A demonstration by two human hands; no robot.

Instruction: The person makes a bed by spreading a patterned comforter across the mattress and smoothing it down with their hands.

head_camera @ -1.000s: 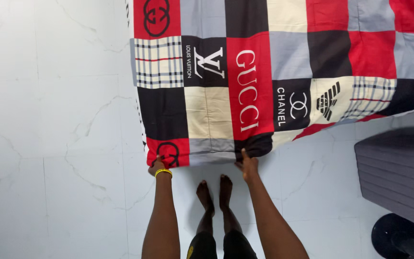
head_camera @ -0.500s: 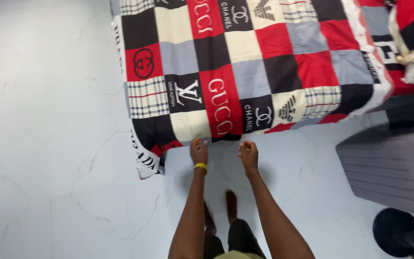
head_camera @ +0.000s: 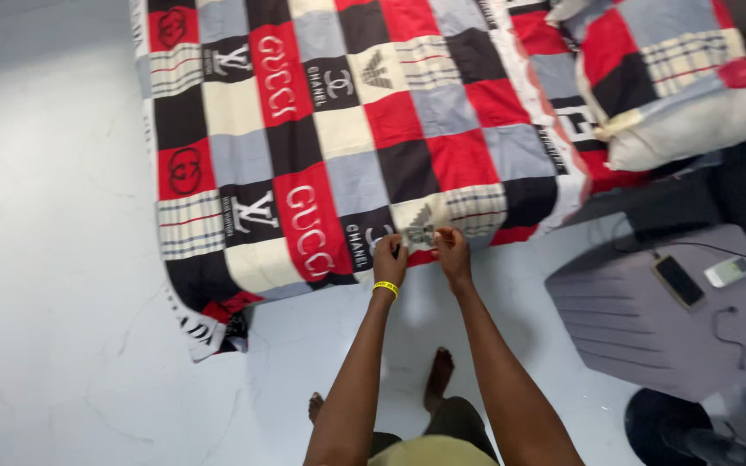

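Two hands meet at the near edge of the patchwork bedcover (head_camera: 347, 129), side by side and almost touching. The left hand (head_camera: 388, 259), with a yellow band at the wrist, curls closed over the fabric where a black square meets a cream one; the right hand (head_camera: 452, 250) does likewise just beside it, fingers folded down onto the hem, so both are pinching cloth rather than spread flat. Holding it at the very border makes sense as a judgement: that is where the cover hangs loose off the bed (head_camera: 580, 185) and can be gripped. The cover lies spread across the far half of the scene, its red, black, grey and cream squares fairly smooth, while its near left corner (head_camera: 209, 324) droops onto the pale floor (head_camera: 53, 259) in a crumpled fold. At the far right a pillow (head_camera: 675, 86) in matching fabric sits on top of the cover. To the right, well apart from the hands, a grey ribbed stand (head_camera: 623, 319) carries a phone (head_camera: 679, 280) and a small white device (head_camera: 727, 271). Bare feet (head_camera: 438, 375) stand on the floor below the arms.
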